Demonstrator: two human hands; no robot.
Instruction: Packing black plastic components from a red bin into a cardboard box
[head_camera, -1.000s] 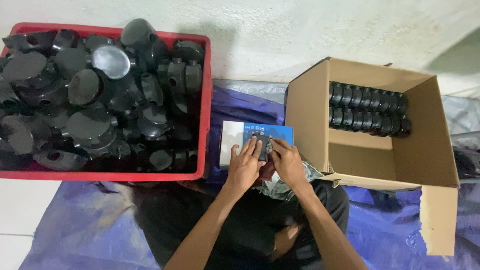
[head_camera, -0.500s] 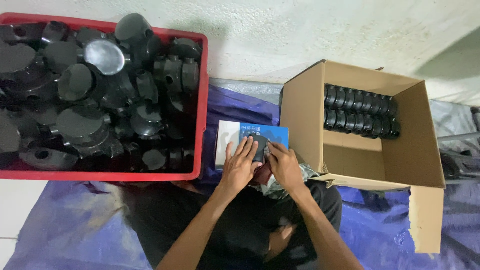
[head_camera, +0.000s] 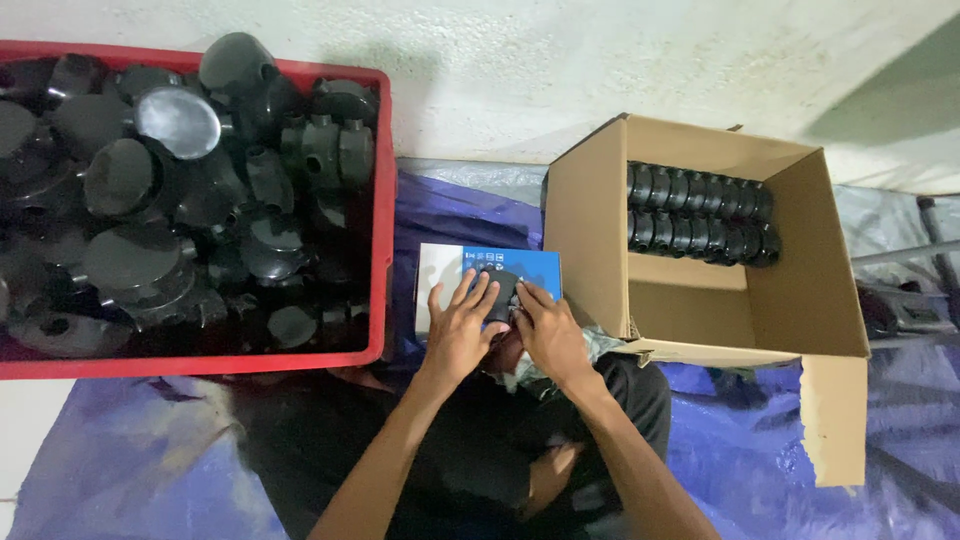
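1. Blue tarpaulin (head_camera: 760, 440) covers the floor below a pale wall; I sit on it, between two containers.
2. Both my hands meet over a small black plastic fitting (head_camera: 503, 292), held just above a blue-and-white flat carton (head_camera: 520, 265) that lies on the tarpaulin in front of me.
3. My left hand (head_camera: 460, 330) has its fingers spread along the fitting's left side; my right hand (head_camera: 545, 335) presses its fingertips against the right side. Together they pinch the fitting between them.
4. To do this well, I judge the part should stay centred between both palms, with even pressure, so nothing slips or twists.
5. Count: one red crate (head_camera: 382, 180) at my left, heaped with black round fittings (head_camera: 180, 200), too many and too overlapped to count.
6. Count: one open cardboard box (head_camera: 700, 310) at my right, holding two neat rows of black fittings (head_camera: 700, 212); the number per row cannot be told reliably.
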